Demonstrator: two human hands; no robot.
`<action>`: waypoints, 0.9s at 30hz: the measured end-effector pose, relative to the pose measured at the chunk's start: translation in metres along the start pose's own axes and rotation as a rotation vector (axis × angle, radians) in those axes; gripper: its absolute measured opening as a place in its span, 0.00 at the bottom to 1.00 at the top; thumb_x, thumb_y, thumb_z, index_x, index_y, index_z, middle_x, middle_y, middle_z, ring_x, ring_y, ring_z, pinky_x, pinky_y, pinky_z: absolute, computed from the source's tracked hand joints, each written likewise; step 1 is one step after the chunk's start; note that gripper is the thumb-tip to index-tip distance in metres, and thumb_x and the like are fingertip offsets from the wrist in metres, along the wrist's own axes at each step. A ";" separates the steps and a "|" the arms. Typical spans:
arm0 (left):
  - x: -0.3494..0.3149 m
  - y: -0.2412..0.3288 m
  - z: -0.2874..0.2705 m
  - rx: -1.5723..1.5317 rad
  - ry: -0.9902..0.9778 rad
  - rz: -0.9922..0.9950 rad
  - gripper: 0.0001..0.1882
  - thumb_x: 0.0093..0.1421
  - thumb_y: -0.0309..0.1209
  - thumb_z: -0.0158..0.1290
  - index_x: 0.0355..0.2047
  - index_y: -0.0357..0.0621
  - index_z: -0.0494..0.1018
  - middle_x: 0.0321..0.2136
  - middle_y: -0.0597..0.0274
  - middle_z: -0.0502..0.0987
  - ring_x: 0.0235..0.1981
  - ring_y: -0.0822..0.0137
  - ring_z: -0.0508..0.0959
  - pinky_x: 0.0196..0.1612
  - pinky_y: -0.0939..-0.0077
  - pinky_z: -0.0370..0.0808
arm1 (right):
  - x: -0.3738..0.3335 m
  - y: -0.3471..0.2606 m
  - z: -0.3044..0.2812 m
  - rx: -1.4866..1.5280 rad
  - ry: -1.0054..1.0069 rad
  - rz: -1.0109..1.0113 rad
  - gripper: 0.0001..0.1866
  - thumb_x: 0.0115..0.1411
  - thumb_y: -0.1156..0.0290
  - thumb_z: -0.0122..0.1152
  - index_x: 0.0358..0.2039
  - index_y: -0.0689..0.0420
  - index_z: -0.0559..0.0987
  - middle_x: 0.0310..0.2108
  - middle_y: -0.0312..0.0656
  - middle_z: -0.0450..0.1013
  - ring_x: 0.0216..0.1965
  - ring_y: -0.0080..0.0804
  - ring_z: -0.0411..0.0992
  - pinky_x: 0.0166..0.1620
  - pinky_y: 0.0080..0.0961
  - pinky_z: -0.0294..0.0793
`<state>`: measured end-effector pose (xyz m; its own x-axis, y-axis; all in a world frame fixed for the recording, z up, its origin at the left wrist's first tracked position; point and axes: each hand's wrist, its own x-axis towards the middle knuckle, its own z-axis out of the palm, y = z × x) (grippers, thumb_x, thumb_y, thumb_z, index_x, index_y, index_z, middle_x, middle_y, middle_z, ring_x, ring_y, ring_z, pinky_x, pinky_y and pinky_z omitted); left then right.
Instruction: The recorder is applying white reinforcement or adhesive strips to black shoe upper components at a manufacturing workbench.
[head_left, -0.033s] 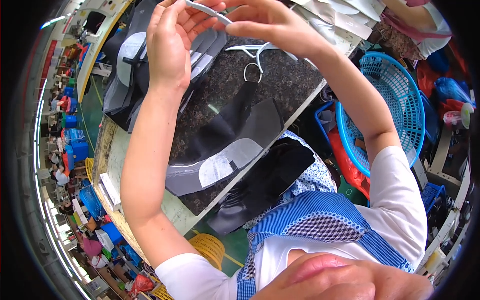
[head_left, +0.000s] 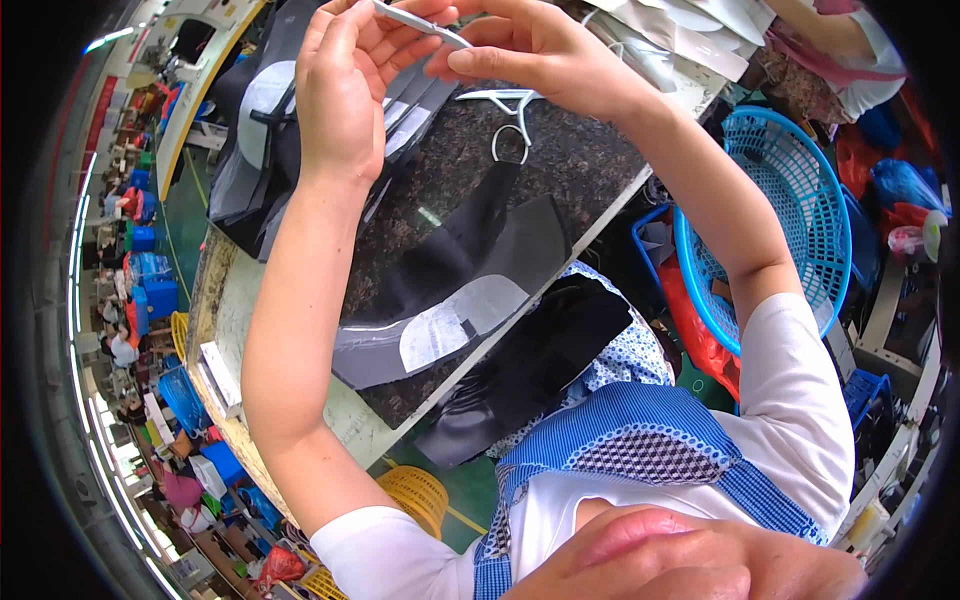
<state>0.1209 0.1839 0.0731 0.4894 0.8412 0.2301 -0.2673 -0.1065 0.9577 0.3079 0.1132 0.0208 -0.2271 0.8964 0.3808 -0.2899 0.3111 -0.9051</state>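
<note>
At the top of the view, a thin grey-white strip (head_left: 425, 24) stretches between my hands. My left hand (head_left: 343, 100) pinches its left end, with the other fingers curled loosely. My right hand (head_left: 545, 60) grips the right end between thumb and fingers. Below them on the dark speckled tabletop (head_left: 405, 215) lie a white forked piece (head_left: 505, 97) and a pale ring (head_left: 510, 144). Beside the ring are a black panel (head_left: 440, 245) and curved dark grey cut pieces with a whitish patch (head_left: 440, 335). What the strip is made of I cannot tell.
Stacked dark cut pieces (head_left: 250, 140) lie left of my left arm. Pale sheets (head_left: 670, 35) are piled at the far right of the table. A blue basket (head_left: 685, 230) stands by my right arm. Black pieces (head_left: 530, 370) rest across my lap; another person's arm (head_left: 820, 30) shows at top right.
My right thumb and fingers have shifted slightly on the strip, whose right end sits a little further right. The rest looks the same.
</note>
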 end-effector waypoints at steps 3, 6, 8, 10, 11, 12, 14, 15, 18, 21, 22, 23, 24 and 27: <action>-0.016 0.007 -0.004 -0.069 0.013 -0.009 0.08 0.75 0.35 0.42 0.47 0.49 0.68 0.43 0.49 0.83 0.45 0.59 0.85 0.48 0.70 0.82 | -0.004 -0.024 0.031 -0.102 0.153 0.206 0.18 0.72 0.69 0.59 0.58 0.63 0.70 0.51 0.42 0.76 0.50 0.25 0.75 0.52 0.24 0.76; -0.031 0.010 -0.009 -0.069 0.028 0.043 0.10 0.75 0.35 0.46 0.49 0.46 0.71 0.42 0.51 0.83 0.44 0.61 0.85 0.48 0.73 0.81 | -0.011 -0.011 0.032 -0.183 0.039 -0.016 0.17 0.72 0.71 0.58 0.58 0.63 0.70 0.49 0.41 0.77 0.49 0.22 0.75 0.51 0.21 0.75; -0.034 0.009 -0.027 0.007 -0.061 0.065 0.11 0.74 0.30 0.44 0.51 0.38 0.70 0.53 0.44 0.79 0.55 0.58 0.80 0.57 0.65 0.79 | -0.015 -0.011 0.039 -0.113 0.059 -0.027 0.16 0.73 0.71 0.58 0.56 0.63 0.72 0.48 0.40 0.78 0.48 0.20 0.75 0.50 0.20 0.75; -0.043 0.008 -0.027 0.035 -0.055 0.070 0.12 0.75 0.30 0.43 0.53 0.38 0.70 0.54 0.48 0.77 0.55 0.62 0.79 0.58 0.65 0.78 | -0.016 -0.012 0.045 -0.042 0.107 -0.016 0.13 0.72 0.70 0.60 0.52 0.63 0.75 0.44 0.37 0.78 0.45 0.19 0.75 0.47 0.17 0.75; -0.047 0.009 -0.024 0.024 -0.062 0.071 0.12 0.75 0.30 0.43 0.52 0.39 0.71 0.53 0.49 0.78 0.54 0.64 0.79 0.58 0.65 0.78 | -0.016 -0.013 0.047 -0.006 0.130 -0.010 0.12 0.72 0.69 0.61 0.50 0.63 0.77 0.43 0.36 0.78 0.43 0.18 0.75 0.46 0.16 0.74; -0.052 0.010 -0.021 0.021 -0.062 0.073 0.12 0.75 0.30 0.43 0.52 0.39 0.71 0.53 0.49 0.78 0.54 0.64 0.79 0.58 0.65 0.78 | -0.019 -0.014 0.048 -0.010 0.129 -0.010 0.12 0.72 0.69 0.61 0.50 0.63 0.77 0.43 0.36 0.78 0.43 0.18 0.75 0.46 0.16 0.74; -0.061 0.011 -0.014 0.006 -0.125 0.078 0.11 0.75 0.30 0.44 0.51 0.39 0.72 0.52 0.49 0.78 0.54 0.64 0.79 0.58 0.66 0.77 | -0.025 -0.018 0.048 -0.134 0.168 0.069 0.09 0.71 0.70 0.62 0.45 0.63 0.78 0.40 0.35 0.78 0.38 0.17 0.74 0.42 0.14 0.73; -0.064 0.010 -0.011 -0.008 -0.126 0.081 0.11 0.75 0.30 0.44 0.51 0.38 0.72 0.51 0.48 0.79 0.53 0.62 0.80 0.57 0.66 0.78 | -0.029 -0.010 0.047 -0.079 0.186 -0.018 0.09 0.70 0.69 0.64 0.41 0.62 0.79 0.37 0.34 0.78 0.33 0.16 0.72 0.38 0.15 0.71; -0.077 0.009 0.000 -0.107 -0.084 0.039 0.10 0.75 0.31 0.46 0.49 0.39 0.71 0.45 0.47 0.81 0.46 0.61 0.84 0.52 0.65 0.82 | -0.044 -0.004 0.043 -0.347 0.185 -0.149 0.11 0.71 0.67 0.60 0.44 0.62 0.79 0.40 0.39 0.79 0.41 0.23 0.79 0.45 0.22 0.80; -0.091 0.006 0.007 -0.146 -0.052 0.011 0.09 0.75 0.31 0.46 0.48 0.39 0.71 0.44 0.47 0.81 0.46 0.60 0.84 0.52 0.65 0.82 | -0.076 -0.014 0.043 -0.368 0.195 -0.129 0.17 0.74 0.60 0.54 0.38 0.63 0.80 0.35 0.40 0.79 0.37 0.24 0.78 0.40 0.23 0.77; -0.096 0.005 0.007 -0.150 -0.020 -0.016 0.09 0.75 0.31 0.46 0.48 0.39 0.71 0.43 0.47 0.81 0.46 0.60 0.84 0.52 0.66 0.83 | -0.091 -0.018 0.037 -0.347 0.187 -0.106 0.22 0.74 0.56 0.52 0.33 0.63 0.81 0.30 0.38 0.79 0.35 0.24 0.78 0.37 0.24 0.76; -0.101 0.007 0.008 -0.168 -0.025 -0.016 0.09 0.74 0.31 0.48 0.47 0.39 0.72 0.43 0.49 0.82 0.46 0.62 0.84 0.50 0.69 0.83 | -0.115 -0.026 0.023 -0.428 0.069 0.037 0.23 0.76 0.56 0.49 0.34 0.63 0.81 0.30 0.40 0.79 0.34 0.27 0.77 0.37 0.25 0.76; -0.105 0.009 0.007 -0.172 -0.020 -0.012 0.09 0.74 0.31 0.48 0.47 0.39 0.72 0.43 0.49 0.82 0.46 0.62 0.84 0.50 0.69 0.83 | -0.136 -0.034 0.009 -0.504 -0.052 0.179 0.25 0.77 0.55 0.45 0.35 0.63 0.80 0.31 0.42 0.79 0.32 0.30 0.77 0.38 0.26 0.75; -0.112 0.010 0.008 -0.059 -0.010 -0.036 0.08 0.70 0.30 0.56 0.45 0.39 0.79 0.42 0.60 0.83 0.44 0.74 0.83 0.48 0.81 0.78 | -0.171 -0.040 0.005 -1.038 0.038 0.450 0.25 0.75 0.53 0.51 0.39 0.65 0.82 0.33 0.43 0.81 0.35 0.34 0.78 0.42 0.30 0.77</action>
<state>0.0700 0.0848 0.0582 0.5078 0.8384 0.1979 -0.2980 -0.0446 0.9535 0.3538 -0.0542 -0.0075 -0.0822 0.9966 -0.0088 0.7271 0.0539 -0.6844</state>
